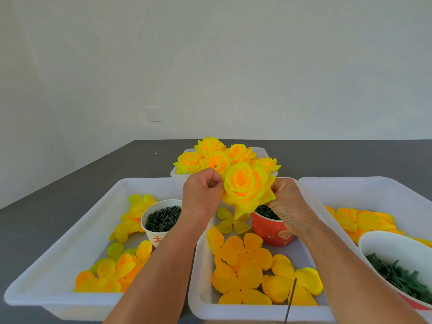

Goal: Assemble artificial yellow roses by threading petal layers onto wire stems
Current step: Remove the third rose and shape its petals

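Note:
I hold a full yellow rose (pixel 245 185) up between both hands above the middle tray. My left hand (pixel 202 195) pinches its outer petals on the left side. On the rose's right side my right hand (pixel 286 202) grips it from below and behind. A thin dark wire stem (pixel 291 300) runs down to the bottom edge of the view. Loose yellow-orange petal layers (pixel 243 260) lie flat in the middle tray (pixel 198 302). Several finished roses (pixel 215 155) are heaped in a small white tray (pixel 264 150) behind my hands.
The left tray (pixel 58 244) holds petal layers and a white cup of dark green parts (pixel 161 220). A red cup (pixel 271 230) of green parts stands in the middle tray. The right tray (pixel 374 183) has petals and a white bowl of green leaves (pixel 402 265).

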Demonstrator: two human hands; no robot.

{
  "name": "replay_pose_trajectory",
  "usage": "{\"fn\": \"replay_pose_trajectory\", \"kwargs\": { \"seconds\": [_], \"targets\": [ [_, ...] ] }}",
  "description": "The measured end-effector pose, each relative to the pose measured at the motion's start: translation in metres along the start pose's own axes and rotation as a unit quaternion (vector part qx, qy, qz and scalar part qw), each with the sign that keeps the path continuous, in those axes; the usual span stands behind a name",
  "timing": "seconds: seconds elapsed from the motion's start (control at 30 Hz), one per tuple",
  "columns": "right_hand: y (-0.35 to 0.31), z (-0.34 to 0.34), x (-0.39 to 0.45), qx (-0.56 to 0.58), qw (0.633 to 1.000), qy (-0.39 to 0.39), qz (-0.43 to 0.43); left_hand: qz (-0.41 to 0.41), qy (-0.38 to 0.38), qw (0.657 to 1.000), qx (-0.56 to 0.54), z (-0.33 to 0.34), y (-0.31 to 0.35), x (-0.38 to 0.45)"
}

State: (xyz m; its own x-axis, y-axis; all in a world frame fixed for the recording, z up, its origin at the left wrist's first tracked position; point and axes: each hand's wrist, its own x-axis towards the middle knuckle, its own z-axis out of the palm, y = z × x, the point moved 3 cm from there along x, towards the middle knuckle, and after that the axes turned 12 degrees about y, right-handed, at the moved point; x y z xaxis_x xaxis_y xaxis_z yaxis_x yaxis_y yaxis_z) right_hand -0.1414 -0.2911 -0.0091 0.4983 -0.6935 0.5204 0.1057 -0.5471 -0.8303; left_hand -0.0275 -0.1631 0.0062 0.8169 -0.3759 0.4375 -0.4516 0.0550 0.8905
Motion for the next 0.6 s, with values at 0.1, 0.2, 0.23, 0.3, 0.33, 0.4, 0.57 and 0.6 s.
{"fn": "replay_pose_trajectory", "kwargs": {
  "seconds": [0.1, 0.2, 0.23, 0.3, 0.33, 0.4, 0.57, 0.6],
  "targets": [
    [0.001, 0.000, 0.001, -0.012, 1.000, -0.004, -0.003, 0.013, -0.017, 0.999, -0.028, 0.002, 0.002, -0.001],
    [0.003, -0.001, 0.002, -0.012, 1.000, -0.001, -0.003, 0.004, -0.033, 0.997, -0.065, 0.002, 0.006, -0.003],
    [0.003, -0.001, 0.002, -0.008, 1.000, -0.001, -0.001, 0.000, -0.036, 0.997, -0.074, 0.003, 0.006, -0.003],
    [0.004, 0.000, 0.001, 0.013, 1.000, 0.003, 0.019, -0.012, -0.034, 0.995, -0.098, 0.003, 0.008, -0.003],
    [0.004, -0.001, 0.001, 0.032, 0.999, 0.009, 0.035, -0.021, -0.029, 0.993, -0.114, 0.002, 0.009, -0.004],
    [0.005, -0.001, 0.002, 0.066, 0.995, 0.032, 0.069, -0.040, -0.019, 0.987, -0.152, 0.000, 0.010, -0.005],
    [0.007, -0.004, 0.004, 0.084, 0.988, 0.077, 0.102, -0.041, 0.024, 0.985, -0.167, -0.005, 0.012, -0.004],
    [0.007, -0.004, 0.004, 0.071, 0.990, 0.081, 0.092, -0.033, 0.023, 0.987, -0.158, -0.005, 0.013, -0.005]
  ]
}}
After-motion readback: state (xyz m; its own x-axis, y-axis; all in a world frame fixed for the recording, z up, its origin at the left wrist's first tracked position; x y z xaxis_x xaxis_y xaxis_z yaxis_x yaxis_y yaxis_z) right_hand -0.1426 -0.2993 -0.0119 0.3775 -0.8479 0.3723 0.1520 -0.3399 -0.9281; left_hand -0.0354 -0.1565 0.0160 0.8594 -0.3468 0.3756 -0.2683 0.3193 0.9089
